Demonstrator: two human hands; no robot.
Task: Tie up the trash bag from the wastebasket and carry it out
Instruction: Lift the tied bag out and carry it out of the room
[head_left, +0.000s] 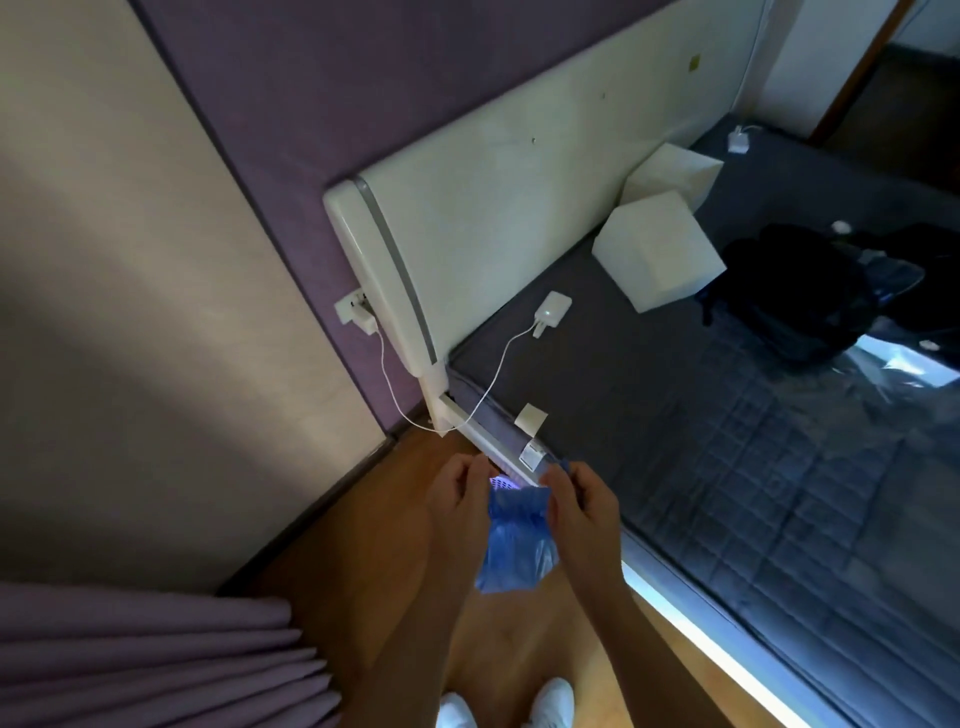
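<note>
A small blue trash bag (517, 545) hangs in the air between my hands, above the wooden floor beside the bed. Its neck is bunched together at the top. My left hand (460, 499) pinches the bag's top on the left side. My right hand (582, 501) grips the top on the right side, with a strip of blue plastic sticking up past its fingers. A white perforated piece (500, 484), perhaps the wastebasket's rim, shows just behind the bag's neck; most of it is hidden.
A bed (701, 415) with a grey quilted mattress and white headboard (467, 208) fills the right. On it lie two white boxes (654, 254), a black bag (795, 296) and a charger with cable (553, 309). Purple curtain (145, 665) at lower left. My white shoes (556, 704) stand below.
</note>
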